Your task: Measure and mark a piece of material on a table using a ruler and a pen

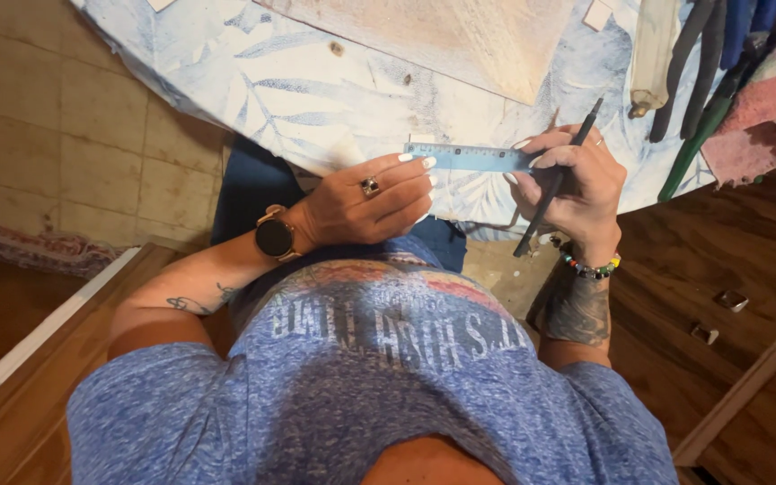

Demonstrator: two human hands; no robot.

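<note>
A clear blue ruler [471, 158] lies flat near the edge of a table covered with a blue leaf-print cloth [316, 90]. My left hand [370, 202], with a ring and a black wristwatch, grips the ruler's left end with its fingertips. My right hand [572, 175] grips the ruler's right end and also holds a thin dark pencil [557, 180] that slants up to the right. A bead bracelet sits on my right wrist.
A pale wooden board [460, 36] lies on the cloth beyond the ruler. Several dark and green tool handles [702, 63] and a pink towel [774, 99] sit at the table's right. Tiled floor shows at left, wooden furniture [729, 296] at right and lower left.
</note>
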